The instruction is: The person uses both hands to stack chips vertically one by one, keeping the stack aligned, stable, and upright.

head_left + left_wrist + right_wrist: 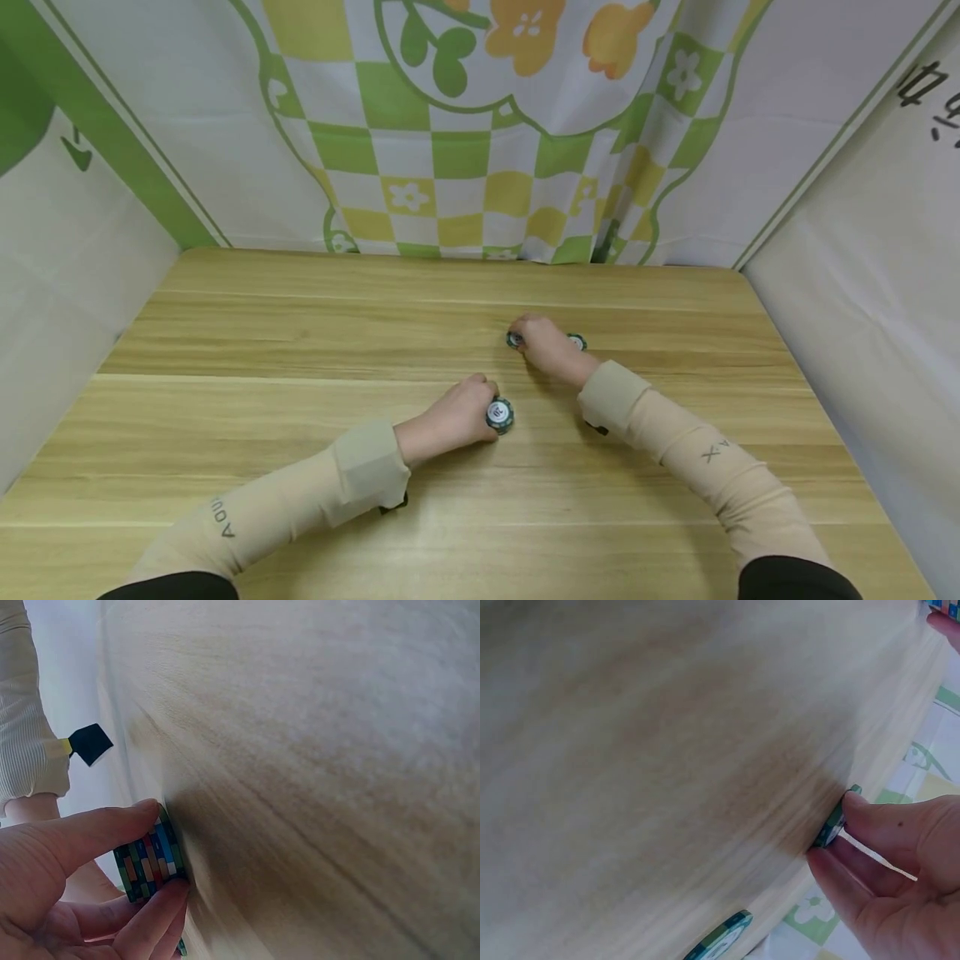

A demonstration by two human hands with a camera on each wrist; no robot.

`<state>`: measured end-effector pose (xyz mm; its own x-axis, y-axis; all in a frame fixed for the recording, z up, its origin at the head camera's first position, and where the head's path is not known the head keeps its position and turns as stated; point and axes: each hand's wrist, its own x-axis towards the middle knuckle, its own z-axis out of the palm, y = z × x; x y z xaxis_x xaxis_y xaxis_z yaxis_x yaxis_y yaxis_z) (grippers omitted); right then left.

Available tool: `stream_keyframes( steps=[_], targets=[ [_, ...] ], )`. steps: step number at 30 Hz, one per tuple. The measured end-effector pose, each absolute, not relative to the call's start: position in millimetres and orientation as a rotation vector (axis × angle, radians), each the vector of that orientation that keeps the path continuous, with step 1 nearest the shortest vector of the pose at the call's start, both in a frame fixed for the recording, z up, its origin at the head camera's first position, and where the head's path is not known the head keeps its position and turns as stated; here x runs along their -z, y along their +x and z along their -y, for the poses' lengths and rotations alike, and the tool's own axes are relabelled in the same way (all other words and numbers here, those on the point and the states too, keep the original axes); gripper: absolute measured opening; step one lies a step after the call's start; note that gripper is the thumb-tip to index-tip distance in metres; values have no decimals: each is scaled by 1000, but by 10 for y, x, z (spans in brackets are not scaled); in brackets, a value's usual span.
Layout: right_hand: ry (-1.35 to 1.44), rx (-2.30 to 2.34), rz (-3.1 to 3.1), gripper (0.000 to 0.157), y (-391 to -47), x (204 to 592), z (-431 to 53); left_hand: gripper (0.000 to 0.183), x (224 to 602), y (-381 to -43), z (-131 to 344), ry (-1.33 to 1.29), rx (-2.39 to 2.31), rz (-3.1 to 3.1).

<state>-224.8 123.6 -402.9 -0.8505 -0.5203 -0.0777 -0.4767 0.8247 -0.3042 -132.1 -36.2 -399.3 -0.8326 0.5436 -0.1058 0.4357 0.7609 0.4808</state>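
My left hand [456, 414] holds a stack of poker chips [500, 414] near the middle of the table, thumb and fingers on its sides. Green, blue and red edges show along that stack [150, 859] in the left wrist view; the top chip is green with a white centre. Farther back, my right hand [551, 346] pinches a green poker chip [834, 820] by its rim, at the tabletop. Another green chip [577, 342] lies on the table just right of the right hand, partly hidden by it in the head view.
The wooden table [300, 333] reaches back to a green, yellow and white checked curtain [465, 150]. White fabric walls stand at the left and right sides. Both forearms wear beige sleeves [285, 492].
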Motion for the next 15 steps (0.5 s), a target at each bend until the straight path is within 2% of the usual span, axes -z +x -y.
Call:
stream_keyframes(
  steps=[5,15],
  targets=[
    [-754,377,-2838,35,-2189,3976,-1246,40,4004,-1325,366,773,-649,-2714],
    [-675,443,-2835,29,-2170,3925,-1294,38,3990,-1318,362,791,-637,-2727]
  ],
)
